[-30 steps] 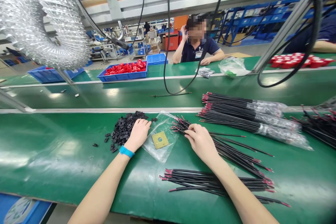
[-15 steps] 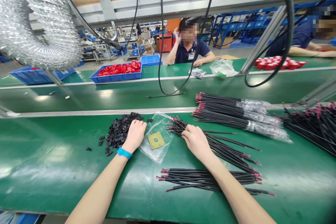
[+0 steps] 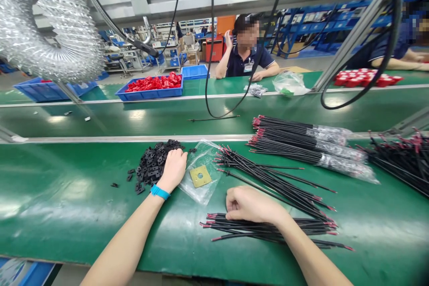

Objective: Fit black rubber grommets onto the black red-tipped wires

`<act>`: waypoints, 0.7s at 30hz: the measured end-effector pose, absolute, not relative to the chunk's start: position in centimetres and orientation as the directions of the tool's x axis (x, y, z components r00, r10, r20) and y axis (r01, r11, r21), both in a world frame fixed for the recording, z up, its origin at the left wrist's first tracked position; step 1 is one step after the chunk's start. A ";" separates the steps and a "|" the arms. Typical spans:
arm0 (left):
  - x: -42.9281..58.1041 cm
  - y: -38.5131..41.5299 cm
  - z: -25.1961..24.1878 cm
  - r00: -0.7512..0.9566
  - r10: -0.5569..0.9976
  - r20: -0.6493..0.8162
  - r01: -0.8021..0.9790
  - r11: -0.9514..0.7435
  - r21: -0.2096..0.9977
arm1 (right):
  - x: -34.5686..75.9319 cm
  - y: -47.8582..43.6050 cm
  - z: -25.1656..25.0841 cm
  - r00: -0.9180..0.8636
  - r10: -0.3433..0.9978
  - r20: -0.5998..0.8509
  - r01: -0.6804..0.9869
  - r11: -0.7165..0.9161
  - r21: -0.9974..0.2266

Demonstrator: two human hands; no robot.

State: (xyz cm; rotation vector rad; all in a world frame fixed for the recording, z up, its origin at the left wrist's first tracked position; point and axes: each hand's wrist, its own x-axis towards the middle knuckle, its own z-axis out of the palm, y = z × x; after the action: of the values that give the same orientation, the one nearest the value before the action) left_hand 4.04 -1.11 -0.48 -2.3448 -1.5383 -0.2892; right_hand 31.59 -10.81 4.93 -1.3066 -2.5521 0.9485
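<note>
Curling over light, floppy wires (image 3: 301, 229), your right hand (image 3: 250, 205) should pinch mid-bundle (loose strands slip); your left hand (image 3: 173, 167) rests on black clips (image 3: 152, 165); both grips hidden.

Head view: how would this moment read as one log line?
left hand: on pile of small black parts | right hand: on near wire bundle | between: clear bag with yellow plate

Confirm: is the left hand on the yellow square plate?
No, the left hand rests on the pile of black parts; the yellow square plate lies apart to its right, inside the clear bag.
</note>
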 end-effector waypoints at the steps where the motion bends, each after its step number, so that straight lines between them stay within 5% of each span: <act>1: 4.1 -1.1 -0.4 0.396 0.853 0.339 0.918 -0.363 -0.159 | 31.6 -10.8 4.9 -0.627 0.762 -0.162 0.682 0.435 -0.588; 12: 4.1 -1.8 0.9 0.337 0.804 0.490 0.924 -0.383 -0.008 | 31.1 -11.5 5.1 -0.664 0.725 -0.183 0.658 0.449 -0.604; 17: 4.7 -2.2 0.8 0.193 0.826 0.530 0.850 -0.411 0.330 | 30.9 -10.9 5.2 -0.665 0.733 -0.141 0.567 0.374 -0.734; 21: 5.3 -2.2 1.1 0.014 0.912 0.410 0.611 -0.333 0.718 | 30.0 -9.7 3.5 -0.413 0.900 0.137 0.574 0.374 -0.728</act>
State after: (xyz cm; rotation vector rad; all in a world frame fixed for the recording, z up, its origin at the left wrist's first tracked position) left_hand 5.25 -2.19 1.06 -2.4472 -1.9521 -1.5400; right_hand 30.01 -9.72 3.51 -1.2678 -2.1138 0.8162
